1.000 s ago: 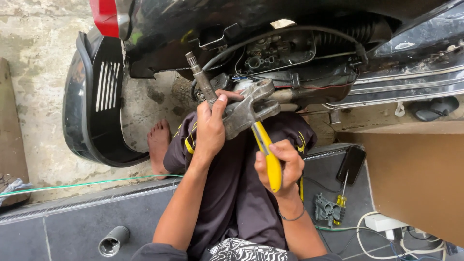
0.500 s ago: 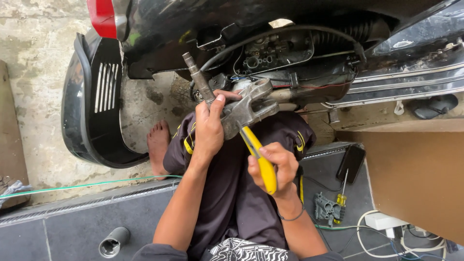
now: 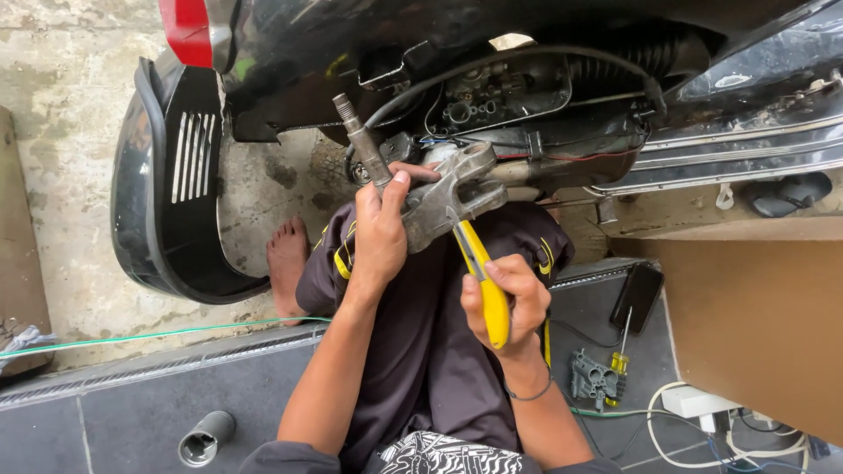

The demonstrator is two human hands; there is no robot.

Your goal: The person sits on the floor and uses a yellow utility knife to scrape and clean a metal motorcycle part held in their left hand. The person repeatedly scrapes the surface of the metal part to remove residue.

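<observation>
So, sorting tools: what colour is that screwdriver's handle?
Yellow; the screwdriver handle in the right hand shows in the head view.

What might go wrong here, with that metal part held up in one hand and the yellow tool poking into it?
The yellow-handled tool could slip off the grey metal part toward the left hand gripping it. The part is held in the air over the lap, so it could drop toward the bare foot. The right hand works one-handed.

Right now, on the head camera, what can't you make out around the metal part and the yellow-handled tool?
- Tip of the yellow-handled tool: hidden where it meets the grey metal part.
- Underside of the metal part: covered by the left hand.
- Tool's lower handle: wrapped by the right hand.
- Engine bay: dark, fittings too small to tell.
- Small grey part on the floor: too small to identify.
- White cables: cut off by the bottom edge.
</observation>
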